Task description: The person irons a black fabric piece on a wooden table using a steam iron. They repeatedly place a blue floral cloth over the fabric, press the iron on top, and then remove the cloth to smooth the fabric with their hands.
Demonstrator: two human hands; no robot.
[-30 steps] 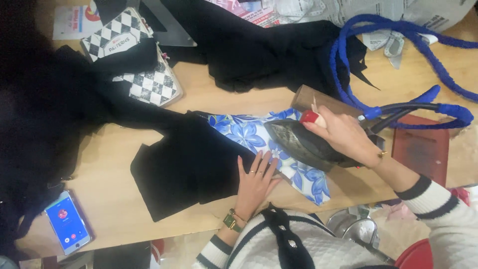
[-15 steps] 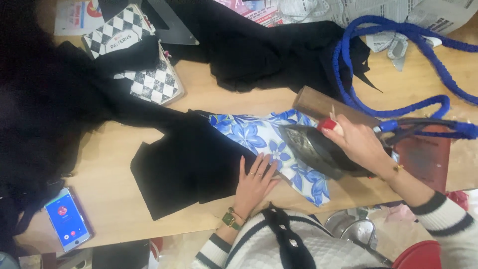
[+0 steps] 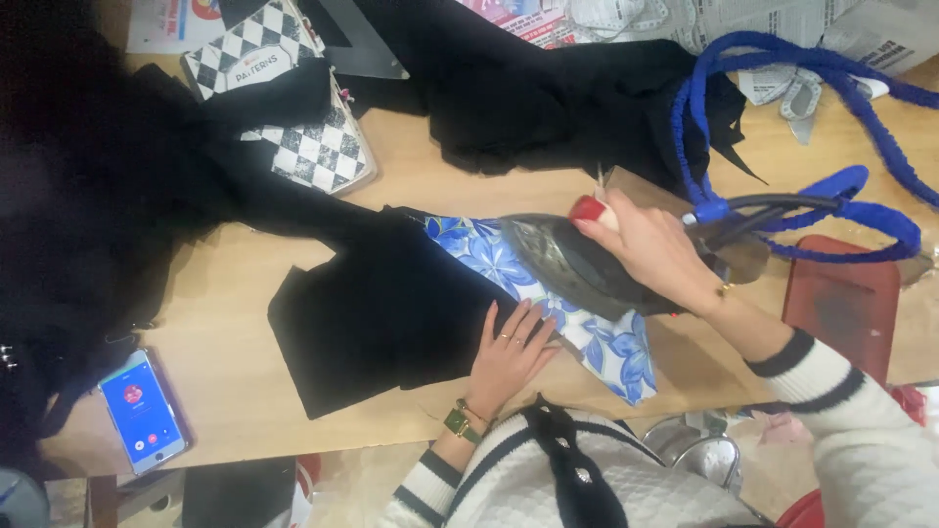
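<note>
Our right hand (image 3: 650,249) grips the iron (image 3: 577,269) by its handle, its sole on the floral cloth (image 3: 509,264); our left hand (image 3: 509,357) lies flat and open, pinning the black fabric (image 3: 381,313). We judge the iron heavy and hot, the cloth limp, on a cluttered wooden table (image 3: 235,391) with a phone (image 3: 142,411) at its edge.

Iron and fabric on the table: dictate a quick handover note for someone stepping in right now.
Right hand grips the dark iron, its soleplate on the blue floral fabric.
Left hand lies flat, fingers spread, pinning the black cloth at the floral fabric's edge.
The iron's blue cord loops across the wooden table behind it.
A phone lies at the near left edge.
Done: iron sits on the floral piece.
Left: cannot tell how much is pressed.
</note>
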